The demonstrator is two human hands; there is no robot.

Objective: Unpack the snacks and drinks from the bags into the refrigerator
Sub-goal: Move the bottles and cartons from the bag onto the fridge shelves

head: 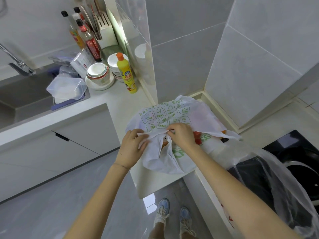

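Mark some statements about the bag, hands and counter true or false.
1. The left hand and the right hand both grip the white bag. True.
2. The white bag is held up in the air. False: it lies on the countertop.
3. The yellow bottle has an orange cap. True.
4. The stacked bowls sit inside the sink. False: they stand on the countertop, beside the yellow bottle.

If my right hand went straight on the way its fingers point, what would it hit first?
The right hand pinches the white bag; past that, probably the left hand, depth unclear.
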